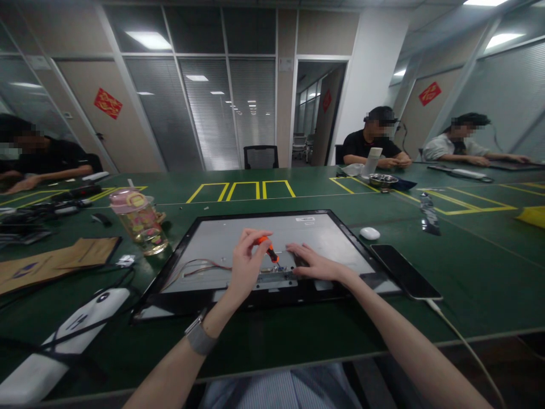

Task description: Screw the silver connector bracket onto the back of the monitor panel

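The left hand (244, 266) has its grip closed on a small orange screwdriver (267, 247). The fingertips pinch the handle from above, and the tip points down to the metal strip (272, 278) near the lower edge of the monitor panel (336, 236). The right hand (314, 264) lies flat and open on the panel, just beside the tool; its grip holds nothing.

To do this well, I think the screwdriver should stand straight over its point of contact, with light pressure down, while the flat hand stops the panel from sliding. The tip itself is too small to see clearly.

The panel lies face down on the green counter (468, 267), directly in front of the person. It shows a grey metal back in a black frame, with thin coloured wires (198, 267) at its left side. 1 phone (404, 271) lies just beside its right corner, and 1 pink-lidded bottle (142, 222) stands near its left.
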The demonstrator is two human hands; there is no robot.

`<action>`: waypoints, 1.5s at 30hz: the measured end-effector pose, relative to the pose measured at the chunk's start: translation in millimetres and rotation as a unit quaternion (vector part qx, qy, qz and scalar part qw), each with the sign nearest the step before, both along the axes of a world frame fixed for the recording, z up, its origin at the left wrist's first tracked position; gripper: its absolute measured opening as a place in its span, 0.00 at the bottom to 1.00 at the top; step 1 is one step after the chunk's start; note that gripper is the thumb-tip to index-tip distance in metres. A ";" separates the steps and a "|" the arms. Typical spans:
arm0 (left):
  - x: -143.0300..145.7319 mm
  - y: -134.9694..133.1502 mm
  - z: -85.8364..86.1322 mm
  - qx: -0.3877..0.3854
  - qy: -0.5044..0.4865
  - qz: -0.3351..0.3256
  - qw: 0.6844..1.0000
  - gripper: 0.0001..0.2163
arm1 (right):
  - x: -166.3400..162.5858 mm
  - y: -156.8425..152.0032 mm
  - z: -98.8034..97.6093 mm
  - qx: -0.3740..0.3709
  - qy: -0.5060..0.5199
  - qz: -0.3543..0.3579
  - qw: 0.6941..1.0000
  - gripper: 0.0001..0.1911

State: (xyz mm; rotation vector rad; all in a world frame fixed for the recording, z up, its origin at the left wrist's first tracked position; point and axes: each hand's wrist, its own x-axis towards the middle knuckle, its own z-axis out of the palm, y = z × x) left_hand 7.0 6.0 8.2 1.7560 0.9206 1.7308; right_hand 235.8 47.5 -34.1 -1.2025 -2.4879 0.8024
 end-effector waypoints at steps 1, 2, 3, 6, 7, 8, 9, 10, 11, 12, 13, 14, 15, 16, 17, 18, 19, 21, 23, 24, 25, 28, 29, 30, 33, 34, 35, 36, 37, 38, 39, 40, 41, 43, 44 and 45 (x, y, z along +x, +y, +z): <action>0.1 -0.2 0.2 -0.006 -0.001 0.002 1.000 0.10 | 0.1 0.2 -0.2 0.000 0.004 0.001 1.000 0.37; 0.3 -0.7 0.2 -0.013 -0.005 0.003 1.000 0.11 | 0.3 0.5 -0.6 -0.002 0.007 0.002 1.000 0.37; 0.5 -1.3 0.2 -0.022 -0.009 0.000 1.000 0.11 | 0.5 0.9 -0.9 -0.003 0.009 0.002 1.000 0.37; 1.2 -3.5 -0.3 -0.049 -0.020 -0.030 0.998 0.13 | 1.0 1.9 -2.0 -0.001 0.005 0.005 1.000 0.37; 1.4 -4.0 -0.3 -0.053 -0.023 -0.040 0.998 0.13 | 1.1 2.1 -2.3 0.001 0.002 0.006 1.000 0.37; 1.6 -4.1 -0.3 -0.053 -0.023 -0.047 0.997 0.13 | 1.1 2.2 -2.5 0.002 -0.001 0.007 1.000 0.37; 1.7 -4.0 -0.2 -0.049 -0.023 -0.048 0.997 0.13 | 1.1 2.2 -2.6 0.003 -0.002 0.006 1.000 0.37; 1.7 -3.5 0.0 -0.040 -0.022 -0.043 0.998 0.13 | 1.0 2.0 -2.6 0.003 -0.003 0.005 1.000 0.37; 1.6 -2.7 0.1 -0.029 -0.021 -0.036 0.999 0.12 | 0.9 1.8 -2.5 0.003 -0.003 0.003 1.000 0.37; 1.5 -1.7 0.3 -0.018 -0.019 -0.026 0.999 0.11 | 0.7 1.4 -2.2 0.002 -0.004 0.002 1.000 0.37; 1.2 -0.7 0.5 -0.010 -0.018 -0.015 1.000 0.09 | 0.6 1.1 -1.8 0.002 -0.005 0.001 1.000 0.38; 0.9 0.1 0.7 -0.004 -0.020 -0.004 1.000 0.08 | 0.4 0.8 -1.4 0.001 -0.008 0.000 1.000 0.38; 0.6 0.7 0.9 -0.002 -0.022 0.006 1.000 0.08 | 0.2 0.5 -0.9 0.000 -0.010 -0.001 1.000 0.38; 0.3 1.0 1.2 -0.003 -0.023 0.013 1.000 0.08 | 0.0 0.3 -0.3 0.001 -0.011 0.000 1.000 0.38; 0.1 0.9 1.5 -0.008 -0.023 0.016 1.000 0.08 | -0.1 0.1 0.3 0.001 -0.009 0.001 1.000 0.37; -0.1 0.4 1.8 -0.014 -0.023 0.014 1.000 0.09 | -0.3 -0.1 0.8 0.002 -0.007 0.003 1.000 0.37; -0.1 -0.3 2.1 -0.021 -0.024 0.006 0.999 0.10 | -0.4 -0.3 1.4 0.002 -0.003 0.004 1.000 0.36; 0.2 -1.9 2.5 -0.036 -0.028 -0.019 0.999 0.13 | -0.6 -0.8 2.4 0.001 0.001 0.005 1.000 0.36; 0.9 -2.7 2.5 -0.046 -0.035 -0.041 0.997 0.14 | -0.3 -1.0 2.8 -0.001 -0.002 0.003 1.000 0.37; 1.2 -2.7 2.4 -0.047 -0.038 -0.046 0.997 0.14 | -0.1 -1.0 2.6 -0.001 -0.004 0.002 1.000 0.37; 1.6 -2.5 2.2 -0.045 -0.038 -0.047 0.997 0.13 | 0.3 -0.8 2.2 -0.001 -0.003 0.003 1.000 0.37; 1.7 -0.5 1.4 -0.027 -0.032 -0.028 0.999 0.11 | 1.7 0.1 0.2 0.000 0.008 0.010 1.000 0.36; 1.4 0.1 1.1 -0.022 -0.029 -0.021 0.999 0.11 | 2.0 0.4 -0.3 0.000 0.011 0.011 1.000 0.36; 1.1 0.7 0.8 -0.021 -0.027 -0.013 0.999 0.10 | 2.1 0.6 -0.6 0.001 0.012 0.012 1.000 0.36; 0.5 1.0 -0.5 -0.029 -0.022 0.004 0.999 0.11 | 1.6 0.4 0.2 0.005 0.006 0.009 1.000 0.36; 0.6 0.6 -1.0 -0.035 -0.022 0.004 0.999 0.12 | 1.3 0.2 0.8 0.005 0.002 0.008 1.000 0.36; 0.9 0.1 -1.5 -0.042 -0.027 -0.002 0.999 0.13 | 0.9 0.0 1.4 0.004 -0.003 0.008 1.000 0.36; 1.2 -0.5 -2.0 -0.049 -0.034 -0.014 0.998 0.14 | 0.6 -0.2 1.9 0.003 -0.006 0.008 1.000 0.36; 1.7 -1.1 -2.3 -0.055 -0.042 -0.029 0.997 0.15 | 0.4 -0.3 2.2 0.002 -0.008 0.008 1.000 0.36; 2.3 -1.6 -2.5 -0.058 -0.049 -0.043 0.996 0.15 | 0.4 -0.3 2.2 0.000 -0.008 0.008 1.000 0.36; 2.8 -2.1 -2.4 -0.059 -0.053 -0.052 0.995 0.15 | 0.4 -0.2 2.0 0.000 -0.006 0.008 1.000 0.37; 3.2 -2.3 -2.1 -0.056 -0.053 -0.054 0.996 0.14 | 0.5 -0.1 1.7 -0.001 -0.003 0.007 1.000 0.37; 3.6 -2.4 -1.6 -0.049 -0.050 -0.047 0.996 0.14 | 0.7 0.0 1.2 -0.002 0.001 0.006 1.000 0.37; 3.9 -1.9 -0.6 -0.030 -0.042 -0.021 0.998 0.12 | 1.2 0.3 0.3 -0.002 0.006 0.005 1.000 0.37; 3.8 -1.4 -0.1 -0.020 -0.040 -0.005 0.999 0.11 | 1.4 0.3 0.0 0.000 0.007 0.005 1.000 0.37; 3.7 -0.9 0.2 -0.012 -0.041 0.009 0.999 0.10 | 1.6 0.3 -0.1 0.001 0.008 0.006 1.000 0.37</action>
